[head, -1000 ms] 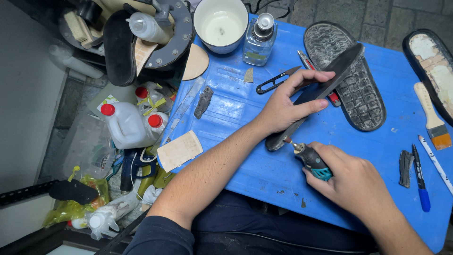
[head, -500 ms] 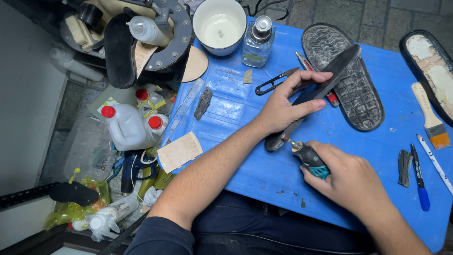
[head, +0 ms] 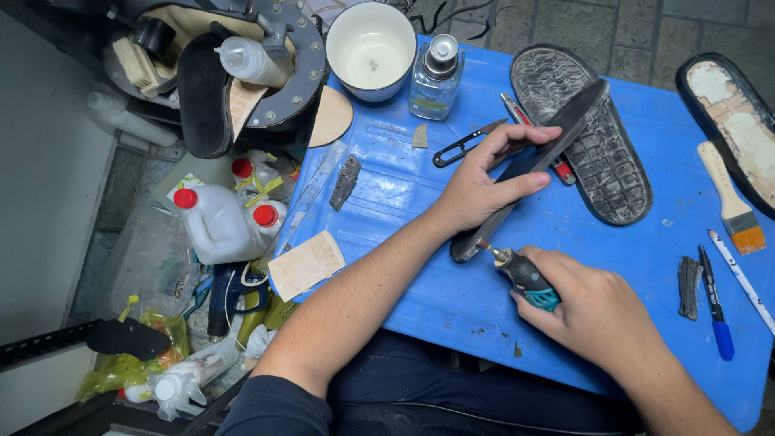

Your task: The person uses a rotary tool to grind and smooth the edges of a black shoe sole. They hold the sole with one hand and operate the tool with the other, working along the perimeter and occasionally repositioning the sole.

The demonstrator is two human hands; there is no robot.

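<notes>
Right hand [head: 597, 311], lower centre-right of frame, grips a small rotary tool [head: 521, 274], its bit touching the near end of a thin black sole strip [head: 529, 165]. Left hand [head: 484, 182] clamps that strip at centre frame, edge-on above the blue worktop [head: 420, 194]. Risk: the bit could skid along the narrow edge toward the left fingers, or the unsupported strip could flex and chatter.

Upper middle of the frame, on the blue table's far edge: a small clear glass bottle [head: 434, 81] with a silver cap and a pale green label. Left of the table, down on the floor: white plastic jugs [head: 216, 226] with red caps. Upper left: a clear squeeze bottle [head: 252, 63], lying tilted. Lower left: another clear bottle [head: 187, 378] beside a yellow-green plastic bag [head: 121, 370].
</notes>
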